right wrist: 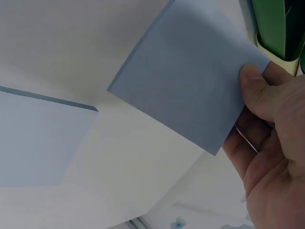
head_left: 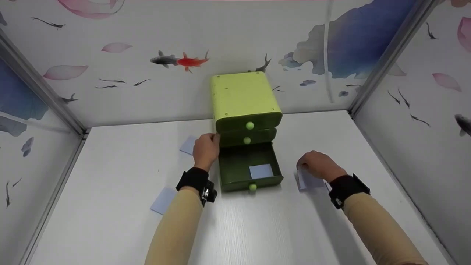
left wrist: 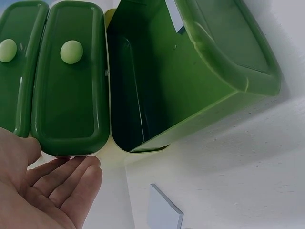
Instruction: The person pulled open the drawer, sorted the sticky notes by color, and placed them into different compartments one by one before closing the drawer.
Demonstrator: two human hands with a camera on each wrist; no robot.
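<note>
A yellow-green cabinet (head_left: 244, 94) with dark green drawers stands against the back wall. Its bottom drawer (head_left: 235, 186) is pulled out, with a pale blue square card (head_left: 261, 171) lying inside. My left hand (head_left: 206, 149) is at the cabinet's left side; the thumb and fingers pinch the side edge of the middle drawer front (left wrist: 71, 102). Right of the cabinet, my right hand (head_left: 320, 165) pinches a pale blue square card (right wrist: 186, 71) between thumb and fingers, tilted above the table. Beside it in the right wrist view lies another pale blue card (right wrist: 38, 138).
Two more pale blue cards lie left of the cabinet, a far card (head_left: 187, 145) partly behind my left hand and a nearer card (head_left: 163, 200) beside the left sleeve. Printed walls enclose the white table (head_left: 250, 228) at the back and both sides.
</note>
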